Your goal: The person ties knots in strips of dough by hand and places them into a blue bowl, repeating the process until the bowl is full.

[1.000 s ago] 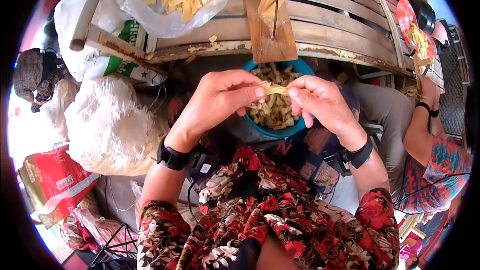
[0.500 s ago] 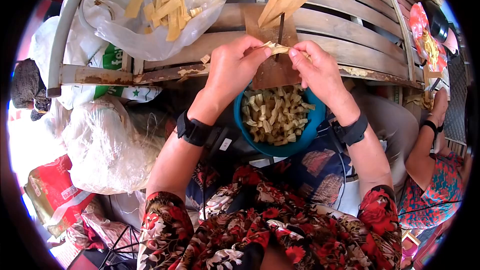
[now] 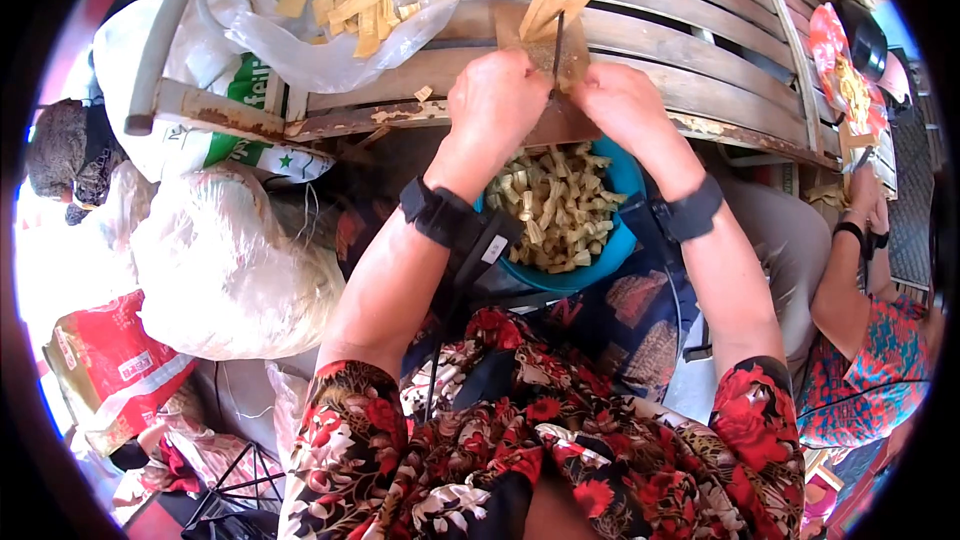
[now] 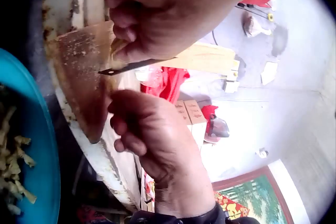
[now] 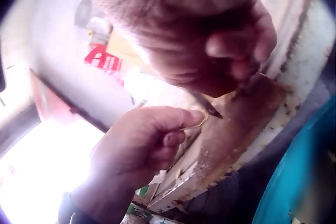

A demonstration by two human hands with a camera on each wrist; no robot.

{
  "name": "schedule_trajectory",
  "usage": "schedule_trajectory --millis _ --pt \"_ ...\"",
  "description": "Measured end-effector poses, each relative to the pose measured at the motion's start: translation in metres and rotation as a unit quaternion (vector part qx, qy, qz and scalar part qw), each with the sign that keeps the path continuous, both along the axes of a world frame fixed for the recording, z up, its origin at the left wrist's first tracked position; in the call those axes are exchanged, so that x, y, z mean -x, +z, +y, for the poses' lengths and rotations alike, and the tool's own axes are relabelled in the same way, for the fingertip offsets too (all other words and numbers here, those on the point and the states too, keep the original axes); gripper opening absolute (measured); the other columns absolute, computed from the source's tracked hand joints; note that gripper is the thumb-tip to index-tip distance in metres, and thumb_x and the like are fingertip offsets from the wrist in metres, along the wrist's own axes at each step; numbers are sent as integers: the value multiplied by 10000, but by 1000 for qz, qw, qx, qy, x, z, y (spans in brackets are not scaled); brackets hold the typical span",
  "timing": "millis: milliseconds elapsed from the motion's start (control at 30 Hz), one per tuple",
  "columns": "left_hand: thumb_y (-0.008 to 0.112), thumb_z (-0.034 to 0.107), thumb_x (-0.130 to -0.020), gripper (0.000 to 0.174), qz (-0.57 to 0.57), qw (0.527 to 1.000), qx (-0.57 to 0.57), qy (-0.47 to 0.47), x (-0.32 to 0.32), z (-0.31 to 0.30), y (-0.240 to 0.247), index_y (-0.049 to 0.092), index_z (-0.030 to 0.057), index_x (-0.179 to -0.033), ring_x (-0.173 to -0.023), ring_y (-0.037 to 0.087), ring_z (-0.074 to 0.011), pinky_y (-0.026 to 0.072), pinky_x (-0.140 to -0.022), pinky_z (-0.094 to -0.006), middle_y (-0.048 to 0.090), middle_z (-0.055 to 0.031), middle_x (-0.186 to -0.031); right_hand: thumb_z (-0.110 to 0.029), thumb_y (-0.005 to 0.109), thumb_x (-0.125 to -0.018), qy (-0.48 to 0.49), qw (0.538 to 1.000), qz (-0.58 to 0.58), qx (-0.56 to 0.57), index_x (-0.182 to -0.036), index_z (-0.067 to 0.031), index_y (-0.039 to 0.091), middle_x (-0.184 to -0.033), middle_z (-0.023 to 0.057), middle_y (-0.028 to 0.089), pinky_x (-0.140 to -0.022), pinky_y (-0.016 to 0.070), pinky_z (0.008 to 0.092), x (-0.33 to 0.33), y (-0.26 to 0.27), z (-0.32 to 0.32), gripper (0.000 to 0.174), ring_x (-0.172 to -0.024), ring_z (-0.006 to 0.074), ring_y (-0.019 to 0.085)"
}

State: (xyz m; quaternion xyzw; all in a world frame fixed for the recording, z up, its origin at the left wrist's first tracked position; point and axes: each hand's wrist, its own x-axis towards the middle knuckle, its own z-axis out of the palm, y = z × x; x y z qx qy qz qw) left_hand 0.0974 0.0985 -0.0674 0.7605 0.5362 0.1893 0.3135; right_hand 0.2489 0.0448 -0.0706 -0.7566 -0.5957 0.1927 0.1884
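Your left hand [image 3: 500,100] pinches a thin yellowish strip [image 5: 203,121] between thumb and forefinger, close beside the upright metal blade [image 3: 558,45]. Your right hand [image 3: 628,105] sits on the blade's other side, fingers curled inward; whether it grips the strip too, you can't tell. The strip is over the wooden board [image 4: 79,82] on the slatted bench [image 3: 660,40], while the teal bowl [image 3: 627,180] of knotted-looking pieces [image 3: 555,205] lies just below your hands.

The main risk is to your fingers: both hands crowd the blade, so a slip of the pinch or a sudden give in the strip could drive a fingertip against its edge. The strip could also tear unevenly if one hand pulls harder, and your own knuckles may hide where it meets the metal.

Half a second ago the strip showed plainly between your two pinches, thumbs in view. Now the hands have turned — backs up, thumbs hidden from above — with the blade between them.
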Motion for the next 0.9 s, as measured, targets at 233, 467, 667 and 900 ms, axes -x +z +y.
schedule_trajectory --millis 233,467,667,900 --pt "520 185 -870 314 -327 866 376 -46 77 -31 2 595 -30 -1086 -712 596 -151 476 -676 -274 636 -83 -804 -276 572 -849 -52 968 221 105 -727 -49 570 -552 2 510 -387 351 233 7 11 -66 257 -437 74 463" --pt "462 18 -844 445 -429 803 414 -23 111 -35 26 432 -40 -1284 -878 593 -178 475 -799 -280 584 -121 -1059 -324 536 -906 -46 942 294 154 -783 -26 561 -578 5 527 -436 401 236 15 9 -121 323 -463 73 487" --pt "477 104 -920 479 -575 791 207 -3 122 50 39 308 -73 -1332 -1010 580 -232 465 -898 -317 549 -171 -1144 -232 520 -912 -56 942 301 139 -939 5 578 -709 42 589 -489 443 246 19 0 -112 246 -500 103 544" --pt "549 145 -879 257 -318 888 332 16 117 -25 13 599 -34 -1057 -736 645 -172 521 -655 -255 653 -107 -844 -257 515 -912 -59 947 314 37 -1101 7 575 -776 82 639 -665 488 259 6 -27 -130 331 -704 136 628"
